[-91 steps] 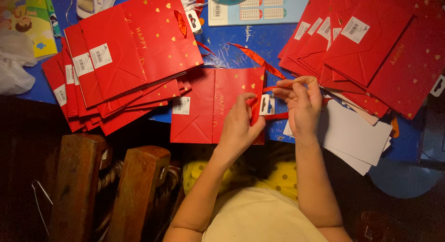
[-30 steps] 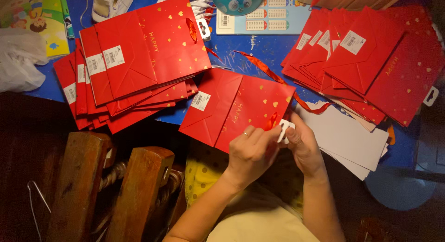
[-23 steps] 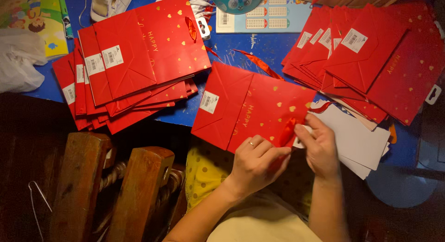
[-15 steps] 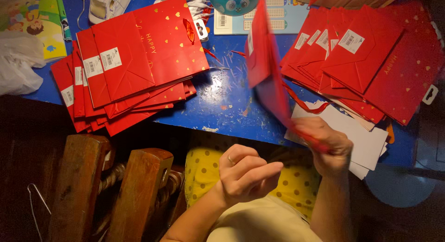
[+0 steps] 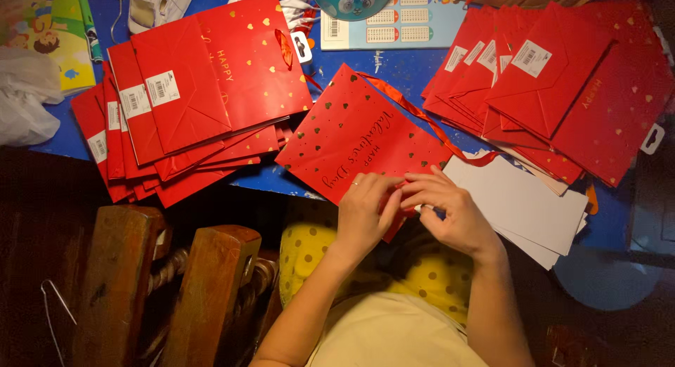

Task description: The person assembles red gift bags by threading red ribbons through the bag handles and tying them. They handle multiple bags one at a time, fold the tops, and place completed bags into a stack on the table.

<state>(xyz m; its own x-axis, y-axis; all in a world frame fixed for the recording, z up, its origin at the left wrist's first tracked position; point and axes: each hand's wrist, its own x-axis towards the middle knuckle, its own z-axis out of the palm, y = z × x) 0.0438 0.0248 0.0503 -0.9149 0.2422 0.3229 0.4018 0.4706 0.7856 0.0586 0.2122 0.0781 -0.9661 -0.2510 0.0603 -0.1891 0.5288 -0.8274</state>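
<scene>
A flat red gift bag (image 5: pixel 358 138) with gold hearts and gold script lies tilted on the blue table, its near edge over the table's front. My left hand (image 5: pixel 367 216) and my right hand (image 5: pixel 450 212) meet at that near edge, fingers pinched on the bag's lower corner. A red ribbon handle (image 5: pixel 429 124) trails from the bag's far end toward the right stack. What my fingertips hold besides the bag is hidden.
A fanned pile of red bags (image 5: pixel 183 103) with white labels lies left, another pile (image 5: pixel 555 79) right. White cards (image 5: pixel 524 205) sit by my right hand. A wooden chair back (image 5: pixel 162 282) stands lower left, a white plastic bag (image 5: pixel 24 100) far left.
The bag was lifted and flipped over by my right hand, and now lies printed side up on the table. Both hands came back together at its near edge.
</scene>
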